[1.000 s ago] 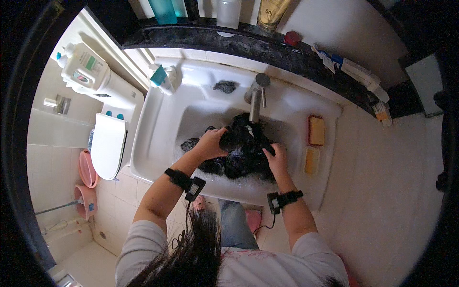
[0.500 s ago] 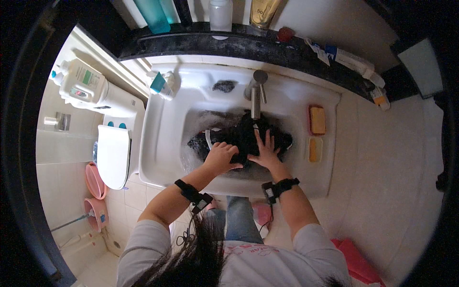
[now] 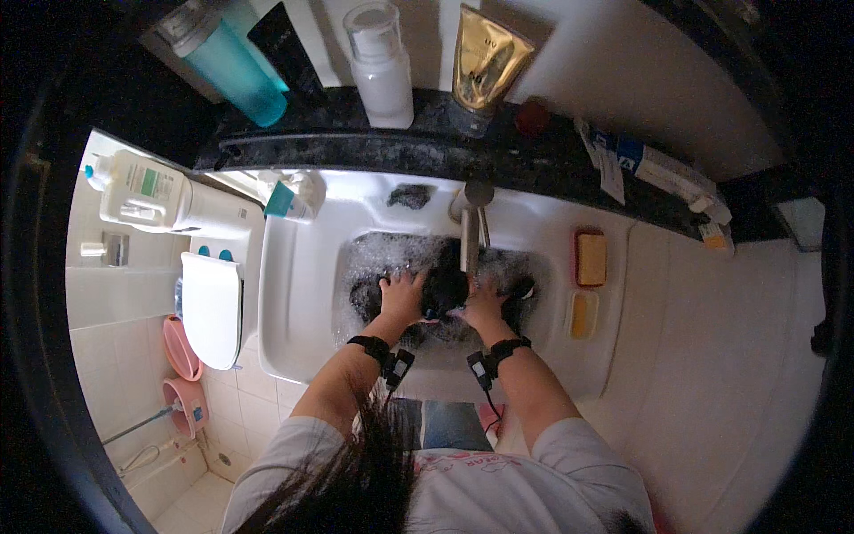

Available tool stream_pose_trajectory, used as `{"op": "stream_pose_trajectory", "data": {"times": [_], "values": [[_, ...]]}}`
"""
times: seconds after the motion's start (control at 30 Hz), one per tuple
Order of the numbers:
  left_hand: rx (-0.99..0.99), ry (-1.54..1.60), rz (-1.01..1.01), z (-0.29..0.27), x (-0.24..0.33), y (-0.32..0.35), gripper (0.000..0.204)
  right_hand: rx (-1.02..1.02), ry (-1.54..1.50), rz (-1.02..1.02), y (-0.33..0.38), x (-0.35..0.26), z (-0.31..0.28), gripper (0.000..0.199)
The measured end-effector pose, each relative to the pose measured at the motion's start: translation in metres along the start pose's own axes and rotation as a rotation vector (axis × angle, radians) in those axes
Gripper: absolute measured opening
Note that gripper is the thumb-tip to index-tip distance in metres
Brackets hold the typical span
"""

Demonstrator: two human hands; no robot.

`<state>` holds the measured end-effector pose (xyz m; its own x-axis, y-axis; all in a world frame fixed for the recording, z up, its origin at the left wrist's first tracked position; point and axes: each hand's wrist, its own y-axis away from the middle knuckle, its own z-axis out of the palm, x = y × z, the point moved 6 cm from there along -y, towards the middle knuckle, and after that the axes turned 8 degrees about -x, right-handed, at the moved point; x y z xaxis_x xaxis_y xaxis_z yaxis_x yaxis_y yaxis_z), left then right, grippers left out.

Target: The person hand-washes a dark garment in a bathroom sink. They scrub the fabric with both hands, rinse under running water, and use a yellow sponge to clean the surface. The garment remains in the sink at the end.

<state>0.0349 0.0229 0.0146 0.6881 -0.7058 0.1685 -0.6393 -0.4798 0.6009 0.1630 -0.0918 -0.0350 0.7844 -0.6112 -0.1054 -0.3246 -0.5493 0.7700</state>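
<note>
A soaked black cloth (image 3: 443, 287), its exact kind unclear, lies bunched in the sudsy water of the white washbasin (image 3: 302, 347). My left hand (image 3: 402, 298) grips the cloth left of the tap, fingers partly spread over it. Just below the spout, my right hand (image 3: 483, 303) is closed on the other side of the same bunch, and its fingertips are partly hidden by the tap (image 3: 471, 236) and cloth. The fold of cloth bulges up between both hands. Foam surrounds them, and a small pale patch shows on the cloth to the right.
On the basin's right rim sit a yellow sponge (image 3: 590, 258) in a red dish and a yellow soap bar (image 3: 582, 315). A teal-and-white tube (image 3: 285, 201) stands on the left rim. Bottles and a gold tube (image 3: 487, 67) line the dark shelf (image 3: 320, 151). Left stands a toilet (image 3: 212, 307).
My hands have drawn in from spread positions to either side of the raised bunch. More foam shows, and the view has tilted up toward the shelf.
</note>
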Motion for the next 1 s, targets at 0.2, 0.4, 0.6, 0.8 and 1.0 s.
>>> {"op": "stream_pose_trajectory", "data": {"times": [0.2, 0.4, 0.6, 0.8, 1.0], "values": [[-0.367, 0.062, 0.130, 0.020, -0.016, -0.046, 0.132, -0.056, 0.167, -0.008, -0.020, 0.000, -0.005, 0.067], [-0.333, -0.101, 0.251, 0.063, -0.034, -0.100, 0.113, -0.140, -0.087, -0.005, -0.024, 0.006, 0.001, 0.071], [0.092, 0.019, 0.018, 0.023, -0.017, -0.038, 0.094, 0.269, -0.642, -0.278, -0.010, 0.008, -0.017, 0.078], [0.131, -0.105, 0.098, 0.003, 0.023, 0.050, 0.082, 0.291, -0.629, -0.228, 0.017, 0.021, 0.002, 0.081], [0.174, -0.260, 0.253, 0.030, 0.035, 0.111, 0.079, 0.415, -0.949, -0.355, 0.071, 0.015, -0.001, 0.092]]}}
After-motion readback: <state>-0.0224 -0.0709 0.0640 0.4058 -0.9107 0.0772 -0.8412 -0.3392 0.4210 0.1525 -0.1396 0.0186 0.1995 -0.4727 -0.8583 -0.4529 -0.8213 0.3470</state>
